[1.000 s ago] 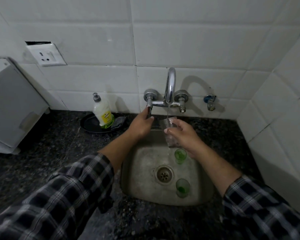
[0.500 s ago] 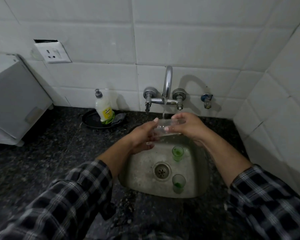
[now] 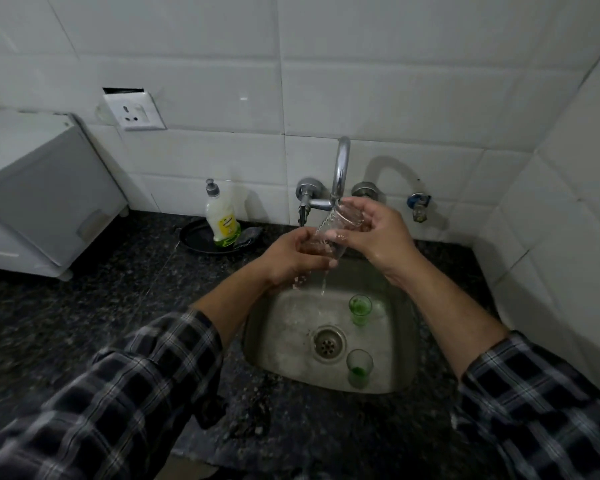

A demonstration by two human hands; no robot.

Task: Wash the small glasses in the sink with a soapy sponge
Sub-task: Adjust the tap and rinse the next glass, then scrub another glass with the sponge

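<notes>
A clear small glass [image 3: 340, 225] is tilted under the tap spout [image 3: 340, 174], above the steel sink [image 3: 284, 341]. My right hand [image 3: 378, 237] grips its upper part. My left hand [image 3: 291, 258] holds its lower end, fingers curled around it. Water runs off the glass and my left hand into the sink. Two more small glasses with green residue stand upright in the sink: one at the back right [image 3: 360, 308], one at the front right [image 3: 359, 367] beside the drain [image 3: 329, 342]. No sponge is clearly visible in either hand.
A dish soap bottle [image 3: 221, 220] stands on a black plate [image 3: 194, 239] with a dark scrubber [image 3: 248, 235], left of the tap. A white appliance [image 3: 39, 188] sits at far left on the dark granite counter [image 3: 101, 306]. Tiled walls close in behind and on the right.
My left hand left the tap handle and joined the right on the glass. Both hands then lifted the glass up to the spout; water now runs over it.
</notes>
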